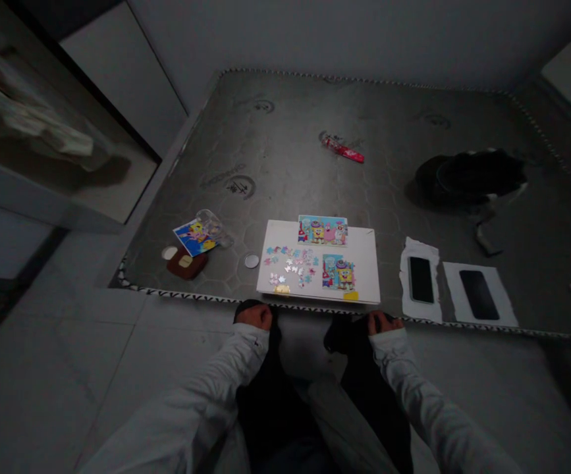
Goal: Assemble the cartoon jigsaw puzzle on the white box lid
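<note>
My left hand [255, 317] rests on my left knee, its fingers curled into a loose fist with nothing visible in it. Over at my right knee, my right hand [382, 322] is likewise closed, holding nothing that I can see. Just beyond both hands lies a white board [315, 263] at the mattress edge. On it are several loose jigsaw pieces [292, 266], many pale side up. A partly joined jigsaw puzzle [338, 272] with cartoon figures sits to their right. Overlapping the board's far edge is a cartoon picture card [323, 231]. Neither hand touches these.
A grey mattress [285, 178] spreads ahead. Left of the board lie a cartoon card [196, 236], a brown case [186, 263] and a round white lid [251, 261]. Two phones [421, 279] [479, 294] rest on white sheets at right. Farther off are a red packet [347, 151] and a black bag [470, 174].
</note>
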`<act>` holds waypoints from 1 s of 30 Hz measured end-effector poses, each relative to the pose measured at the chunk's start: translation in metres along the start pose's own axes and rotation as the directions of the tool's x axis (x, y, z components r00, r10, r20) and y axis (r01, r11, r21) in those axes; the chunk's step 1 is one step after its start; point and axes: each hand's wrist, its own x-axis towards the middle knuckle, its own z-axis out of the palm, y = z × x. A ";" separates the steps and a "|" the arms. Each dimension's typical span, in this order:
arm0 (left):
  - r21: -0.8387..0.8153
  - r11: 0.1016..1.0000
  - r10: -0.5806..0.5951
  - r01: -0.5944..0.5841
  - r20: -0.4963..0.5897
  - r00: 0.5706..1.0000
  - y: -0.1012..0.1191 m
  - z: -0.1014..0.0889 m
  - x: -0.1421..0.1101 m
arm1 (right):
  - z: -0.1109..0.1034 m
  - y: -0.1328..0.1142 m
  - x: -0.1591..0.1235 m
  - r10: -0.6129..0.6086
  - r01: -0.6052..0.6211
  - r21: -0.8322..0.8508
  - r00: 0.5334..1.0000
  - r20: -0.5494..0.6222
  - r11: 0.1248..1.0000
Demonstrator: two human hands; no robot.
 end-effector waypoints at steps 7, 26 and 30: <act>-0.011 1.000 -0.015 0.015 -0.026 1.000 0.003 -0.004 -0.003 | 0.002 0.004 0.002 -0.018 0.018 -0.007 0.999 0.027 1.000; -0.021 1.000 -0.003 0.001 -0.064 0.998 0.006 -0.006 -0.005 | -0.002 -0.001 -0.001 -0.043 0.043 -0.040 0.999 -0.004 0.998; -0.022 1.000 -0.008 0.006 -0.073 0.997 0.007 -0.007 -0.005 | -0.001 0.000 -0.001 -0.048 0.049 -0.040 0.999 0.006 0.998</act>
